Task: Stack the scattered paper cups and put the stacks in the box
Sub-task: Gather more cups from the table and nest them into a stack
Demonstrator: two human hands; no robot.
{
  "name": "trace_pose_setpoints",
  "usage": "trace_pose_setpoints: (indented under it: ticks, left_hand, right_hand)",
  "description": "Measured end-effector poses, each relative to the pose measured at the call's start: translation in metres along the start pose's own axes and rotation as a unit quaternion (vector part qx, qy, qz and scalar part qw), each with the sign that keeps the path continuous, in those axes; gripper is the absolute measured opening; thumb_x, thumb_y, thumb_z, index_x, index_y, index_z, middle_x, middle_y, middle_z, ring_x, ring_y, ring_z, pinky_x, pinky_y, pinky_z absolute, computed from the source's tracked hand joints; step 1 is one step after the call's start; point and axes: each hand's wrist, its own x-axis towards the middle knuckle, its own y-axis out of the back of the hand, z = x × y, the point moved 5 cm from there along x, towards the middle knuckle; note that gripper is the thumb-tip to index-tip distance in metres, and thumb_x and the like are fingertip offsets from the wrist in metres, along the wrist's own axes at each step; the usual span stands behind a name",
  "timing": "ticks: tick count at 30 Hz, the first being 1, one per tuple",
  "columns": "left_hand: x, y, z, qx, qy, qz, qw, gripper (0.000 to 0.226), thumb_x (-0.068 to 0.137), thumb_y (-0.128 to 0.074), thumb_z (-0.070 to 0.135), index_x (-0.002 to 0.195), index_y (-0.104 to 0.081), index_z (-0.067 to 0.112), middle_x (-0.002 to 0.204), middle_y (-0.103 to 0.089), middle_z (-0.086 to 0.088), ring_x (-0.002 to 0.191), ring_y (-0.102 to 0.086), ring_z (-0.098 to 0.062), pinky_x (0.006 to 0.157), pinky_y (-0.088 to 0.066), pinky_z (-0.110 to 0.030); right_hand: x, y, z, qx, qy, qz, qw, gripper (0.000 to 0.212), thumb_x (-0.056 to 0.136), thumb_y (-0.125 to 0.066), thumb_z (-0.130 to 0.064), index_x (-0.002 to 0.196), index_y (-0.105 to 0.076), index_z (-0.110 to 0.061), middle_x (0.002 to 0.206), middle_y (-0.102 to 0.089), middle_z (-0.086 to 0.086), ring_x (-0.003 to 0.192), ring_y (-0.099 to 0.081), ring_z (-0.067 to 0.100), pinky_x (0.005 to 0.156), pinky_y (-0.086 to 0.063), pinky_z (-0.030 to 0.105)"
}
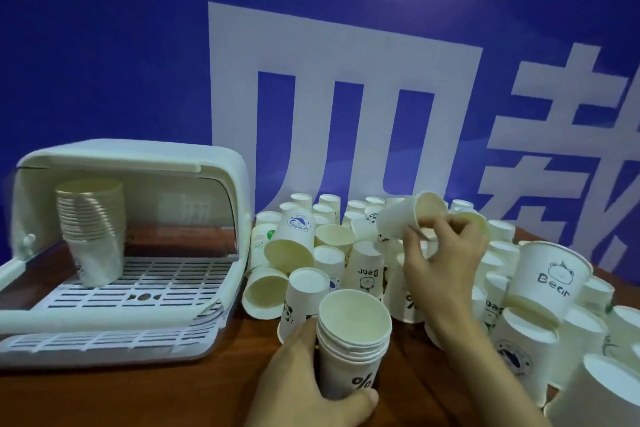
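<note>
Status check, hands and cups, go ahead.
Left hand grips short stack upright. Right hand holds single cup tilted above pile. One stack in box. Nothing blocking.

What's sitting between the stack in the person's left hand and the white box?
In the head view, mostly bare brown table separates the held stack from the box; the left hand wraps the stack's near side.

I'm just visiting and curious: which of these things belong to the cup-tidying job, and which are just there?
Part of the job:
- small stack, gripped by left hand
- single cup, pinched by right hand
- scattered paper cups
- white box with tall stack inside

Just there:
- blue wall banner
- wooden table
</note>
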Motion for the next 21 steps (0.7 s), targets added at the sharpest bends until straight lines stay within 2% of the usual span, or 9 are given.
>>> trace_pose_setpoints:
  ticks: [2,4,6,7,9,13,16,21]
  left_hand:
    - [-0.001,0.000,-0.003,0.011,0.002,0.003,1.000,0.076,0.055,-0.089,0.053,0.116,-0.047,0.068,0.120,-0.057,0.044,0.115,-0.051,0.023,0.086,-0.039,0.000]
    - [-0.001,0.000,-0.005,0.022,0.011,0.009,1.000,0.072,0.055,-0.091,0.051,0.112,-0.049,0.062,0.121,-0.058,0.038,0.116,-0.052,0.016,0.087,-0.039,-0.002]
    - [0.000,0.001,-0.007,0.031,0.018,0.014,0.999,0.067,0.053,-0.090,0.051,0.108,-0.053,0.057,0.120,-0.061,0.033,0.115,-0.055,0.012,0.090,-0.043,-0.008]
    - [0.002,0.002,-0.007,0.040,0.017,0.017,0.999,0.067,0.052,-0.089,0.053,0.109,-0.055,0.054,0.119,-0.063,0.031,0.115,-0.057,0.011,0.093,-0.046,-0.012]
    - [0.003,0.006,-0.006,0.072,0.006,0.022,0.997,0.069,0.052,-0.086,0.058,0.115,-0.059,0.048,0.119,-0.065,0.028,0.113,-0.058,0.010,0.097,-0.051,-0.021]
    - [0.006,0.013,-0.005,0.091,-0.011,0.027,0.995,0.068,0.058,-0.088,0.059,0.119,-0.060,0.045,0.117,-0.068,0.027,0.110,-0.062,0.009,0.095,-0.056,-0.031]
    - [0.004,0.011,-0.007,0.082,0.000,0.029,0.996,0.066,0.061,-0.088,0.054,0.120,-0.060,0.045,0.117,-0.070,0.026,0.109,-0.065,0.007,0.094,-0.058,-0.033]
    - [0.003,0.012,-0.004,0.079,-0.015,0.037,0.996,0.065,0.062,-0.087,0.050,0.121,-0.062,0.044,0.119,-0.070,0.025,0.113,-0.064,0.006,0.097,-0.057,-0.033]
  right_hand:
    - [-0.002,0.009,-0.011,0.078,0.017,-0.004,0.997,0.016,0.089,-0.067,-0.032,0.098,-0.070,-0.019,0.113,-0.049,0.002,0.115,-0.040,0.016,0.099,-0.036,0.027]
    - [-0.005,0.017,-0.025,0.153,0.025,-0.022,0.988,0.012,0.092,-0.062,-0.037,0.095,-0.067,-0.026,0.109,-0.049,-0.008,0.114,-0.046,0.018,0.095,-0.044,0.033]
    - [-0.007,0.023,-0.040,0.199,0.059,-0.035,0.978,0.010,0.096,-0.057,-0.035,0.091,-0.063,-0.028,0.102,-0.050,-0.013,0.104,-0.051,0.012,0.086,-0.047,0.035]
    - [-0.008,0.024,-0.046,0.213,0.081,-0.048,0.972,0.010,0.097,-0.055,-0.031,0.090,-0.061,-0.026,0.099,-0.051,-0.011,0.097,-0.051,0.007,0.082,-0.047,0.033]
    - [-0.013,0.024,-0.059,0.240,0.123,-0.088,0.959,0.013,0.098,-0.053,-0.025,0.090,-0.061,-0.019,0.095,-0.053,-0.002,0.090,-0.052,0.010,0.076,-0.045,0.030]
    - [-0.025,0.020,-0.076,0.263,0.175,-0.166,0.934,0.021,0.096,-0.053,-0.026,0.086,-0.061,-0.009,0.090,-0.053,0.003,0.083,-0.052,0.017,0.075,-0.041,0.026]
    - [-0.032,0.011,-0.079,0.253,0.190,-0.230,0.920,0.018,0.094,-0.059,-0.021,0.084,-0.062,-0.007,0.089,-0.056,0.006,0.083,-0.054,0.021,0.075,-0.040,0.026]
    - [-0.035,0.008,-0.077,0.222,0.207,-0.233,0.924,0.027,0.090,-0.060,-0.035,0.093,-0.071,-0.011,0.097,-0.060,0.003,0.097,-0.059,0.024,0.081,-0.043,0.029]
